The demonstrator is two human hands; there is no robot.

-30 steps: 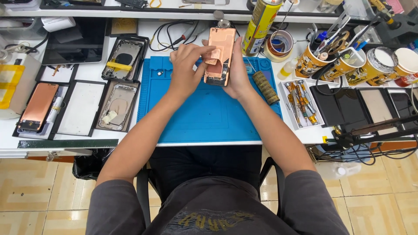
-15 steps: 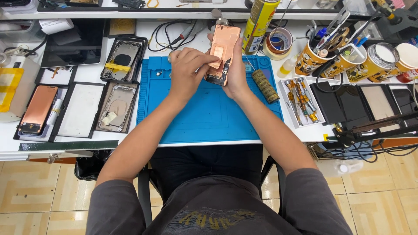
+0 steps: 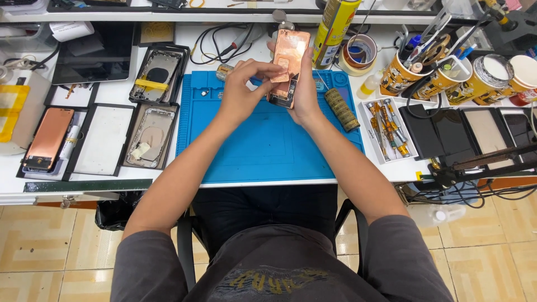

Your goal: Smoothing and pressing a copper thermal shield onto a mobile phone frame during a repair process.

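Both hands (raised) grip phone (image 3: 288, 64).

A copper-coloured phone (image 3: 289, 61) sits above a bright blue mat (image 3: 268, 140); the bench (image 3: 386, 170) is white, the spray can (image 3: 334, 25) yellow, the floor (image 3: 50, 251) beige-tiled.

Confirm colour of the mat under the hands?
Blue: the work mat shows plainly in the head view, its only view.

Copper-backed phone (image 3: 289, 62) between both hands
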